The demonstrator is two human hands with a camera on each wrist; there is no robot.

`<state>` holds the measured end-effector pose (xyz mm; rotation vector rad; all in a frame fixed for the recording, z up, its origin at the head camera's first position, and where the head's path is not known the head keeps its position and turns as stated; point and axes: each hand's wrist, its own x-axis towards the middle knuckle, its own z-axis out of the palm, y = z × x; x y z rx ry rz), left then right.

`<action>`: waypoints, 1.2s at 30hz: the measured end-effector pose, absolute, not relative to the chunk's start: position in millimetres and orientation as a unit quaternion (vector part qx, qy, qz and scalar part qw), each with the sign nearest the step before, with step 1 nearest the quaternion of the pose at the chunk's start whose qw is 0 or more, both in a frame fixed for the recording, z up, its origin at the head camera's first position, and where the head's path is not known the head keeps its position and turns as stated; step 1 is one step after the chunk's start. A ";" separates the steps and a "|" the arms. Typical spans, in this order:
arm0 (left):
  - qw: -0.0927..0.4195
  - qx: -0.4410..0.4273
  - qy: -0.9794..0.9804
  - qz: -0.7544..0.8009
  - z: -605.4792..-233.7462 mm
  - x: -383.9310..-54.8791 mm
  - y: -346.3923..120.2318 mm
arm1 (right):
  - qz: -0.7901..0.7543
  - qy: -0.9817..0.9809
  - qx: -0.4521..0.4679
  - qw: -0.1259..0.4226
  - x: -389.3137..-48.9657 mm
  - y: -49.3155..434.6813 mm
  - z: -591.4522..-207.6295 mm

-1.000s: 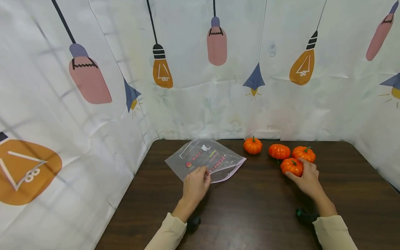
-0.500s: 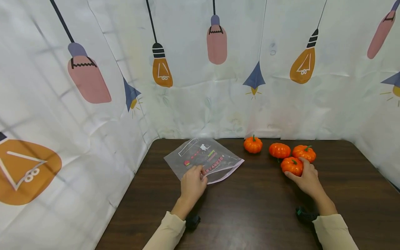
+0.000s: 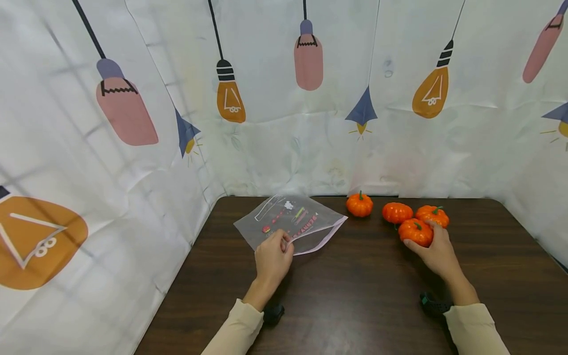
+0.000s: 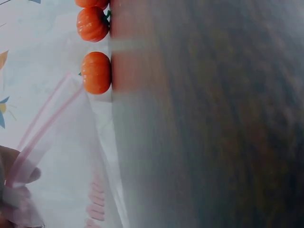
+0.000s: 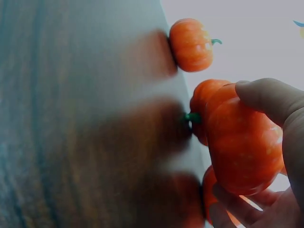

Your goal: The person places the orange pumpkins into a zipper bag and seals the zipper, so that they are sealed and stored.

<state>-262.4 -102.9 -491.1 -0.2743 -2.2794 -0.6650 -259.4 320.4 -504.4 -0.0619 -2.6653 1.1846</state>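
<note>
In the head view, my left hand [image 3: 273,259] pinches the rim of a clear zip bag [image 3: 277,219] with a pink-edged mouth and printed lettering. The bag lies at the back left, its mouth gaping toward the right. My right hand [image 3: 437,251] grips a small orange pumpkin [image 3: 415,232], thumb on one side and fingers on the other. In the right wrist view that held pumpkin [image 5: 244,142] appears slightly off the tabletop. Close behind it sit two more pumpkins, one to the left [image 3: 397,213] and one to the right [image 3: 432,216].
Another orange pumpkin [image 3: 359,204] stands by the table's back edge, between the bag and the group. The dark wood table [image 3: 346,296] reaches back to a white curtain [image 3: 275,158] printed with lamps, which also hangs along the left.
The left hand shifts a little left, and the bag's mouth gapes wider. The right hand keeps its grip, and its pumpkin rises slightly.
</note>
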 end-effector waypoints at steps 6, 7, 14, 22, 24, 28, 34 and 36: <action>0.386 -0.106 -0.873 -0.279 -489.9 -263.4 -103.5 | 0.415 -0.900 -0.011 0.130 -259.0 316.0 -493.2; 0.389 -0.106 -0.871 -0.282 -489.6 -263.4 -103.6 | 0.417 -0.899 -0.009 0.131 -258.6 314.8 -491.1; 0.401 -0.100 -0.861 -0.297 -488.9 -262.9 -103.2 | 0.422 -0.897 0.004 0.131 -256.9 307.7 -482.3; 0.403 -0.098 -0.854 -0.313 -489.6 -263.3 -102.1 | 0.419 -0.900 0.005 0.122 -255.6 302.5 -479.9; 0.399 -0.097 -0.855 -0.317 -489.8 -263.7 -102.2 | 0.419 -0.900 0.006 0.121 -255.4 301.7 -479.1; 0.394 -0.099 -0.856 -0.321 -489.3 -264.0 -102.3 | 0.418 -0.901 0.012 0.116 -255.1 299.4 -476.7; 0.399 -0.105 -0.852 -0.321 -489.3 -264.3 -102.2 | 0.424 -0.899 0.025 0.106 -254.4 294.4 -474.0; 0.400 -0.107 -0.852 -0.322 -489.2 -264.3 -102.1 | 0.426 -0.898 0.029 0.104 -254.5 292.3 -473.7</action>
